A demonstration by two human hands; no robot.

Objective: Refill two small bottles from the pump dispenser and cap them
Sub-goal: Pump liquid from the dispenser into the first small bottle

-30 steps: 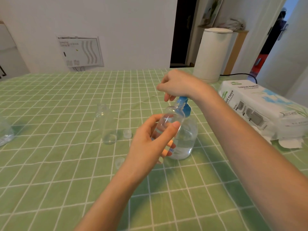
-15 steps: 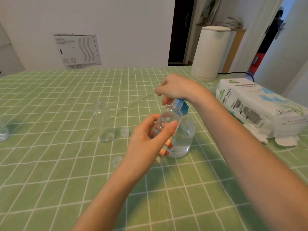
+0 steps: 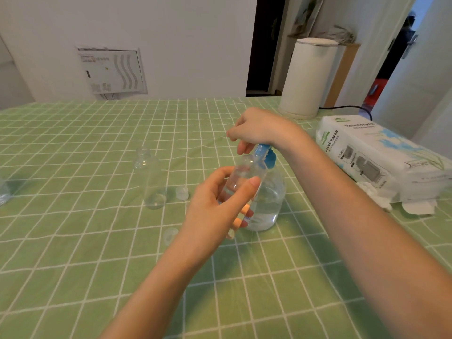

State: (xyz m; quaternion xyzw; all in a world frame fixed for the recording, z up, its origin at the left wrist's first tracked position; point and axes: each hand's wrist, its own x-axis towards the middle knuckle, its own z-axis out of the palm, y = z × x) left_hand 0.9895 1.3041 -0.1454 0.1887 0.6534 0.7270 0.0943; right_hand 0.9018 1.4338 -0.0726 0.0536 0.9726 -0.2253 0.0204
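My left hand [image 3: 215, 209] grips a small clear bottle [image 3: 244, 174], tilted with its mouth up against the blue pump head [image 3: 265, 154] of the clear pump dispenser [image 3: 269, 204]. My right hand [image 3: 259, 128] rests on top of the pump head with fingers curled over it. A second small clear bottle [image 3: 150, 177] stands uncapped to the left. Two clear caps lie on the cloth: one cap [image 3: 182, 193] beside that bottle, the other cap [image 3: 170, 234] nearer me.
A green checked tablecloth [image 3: 97, 253] covers the table. A tissue paper pack [image 3: 374, 157] with loose tissues lies at the right. A white cylindrical appliance [image 3: 308, 77] with a black cord stands at the back right. A clear item [image 3: 3, 192] shows at the left edge.
The view has shifted slightly; both hands stay at the dispenser with the small bottle under the nozzle. My right hand sits a little lower on the pump head.
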